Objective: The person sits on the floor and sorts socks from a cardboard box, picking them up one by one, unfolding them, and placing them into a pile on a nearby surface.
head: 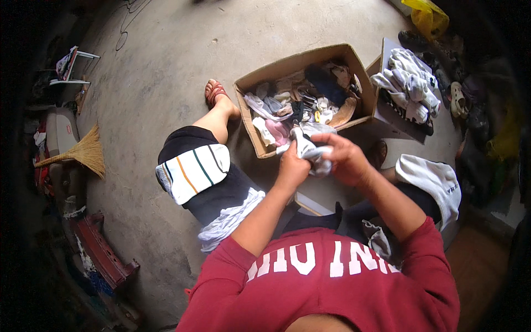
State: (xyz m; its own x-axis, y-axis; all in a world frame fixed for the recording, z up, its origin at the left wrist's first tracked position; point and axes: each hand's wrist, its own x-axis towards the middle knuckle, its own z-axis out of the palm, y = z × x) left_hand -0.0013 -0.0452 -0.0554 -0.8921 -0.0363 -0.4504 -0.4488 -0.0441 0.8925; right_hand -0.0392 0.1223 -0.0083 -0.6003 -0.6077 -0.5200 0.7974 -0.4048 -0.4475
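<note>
My left hand grips a bunched white and grey sock above the near edge of an open cardboard box. From the other side, my right hand touches the same sock, its fingers blurred and partly hidden. Many loose socks lie in the box, among them a pink one and a dark blue one. A striped white sock rests over my left knee, with a white bunched cloth on the thigh. A white sock with lettering lies on my right knee.
Right of the box, a pile of white socks lies on a small stand. Shoes and a pale clog are beyond it, with a yellow plastic bag above. A straw broom and a dark red metal piece are at the left.
</note>
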